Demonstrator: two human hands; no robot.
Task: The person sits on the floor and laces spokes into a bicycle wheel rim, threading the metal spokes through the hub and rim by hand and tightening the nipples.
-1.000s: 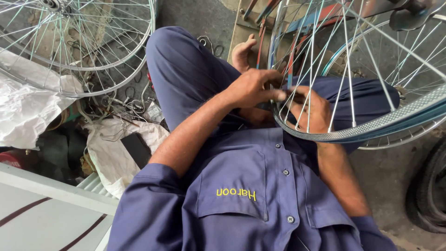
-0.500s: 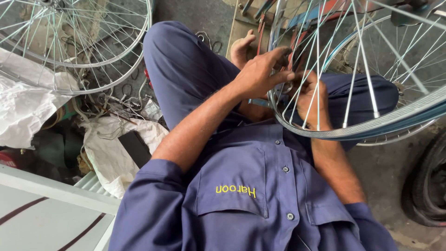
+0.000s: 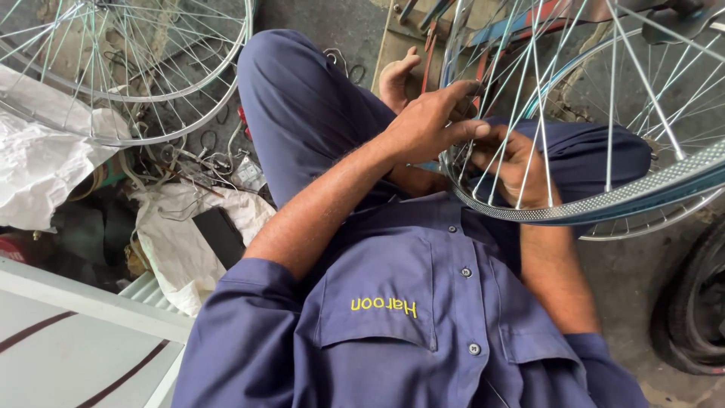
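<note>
Bicycle wheel [image 3: 604,204] on lap — left hand [image 3: 423,125] pinching a spoke [image 3: 521,91], right hand [image 3: 517,162] gripping the rim.

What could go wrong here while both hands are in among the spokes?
The left hand and right hand sit between tight spokes; a fingertip could get pinched if the wheel rim turns. The rim rests only on the lap, so it may slip. Small parts could drop into the floor clutter.
</note>
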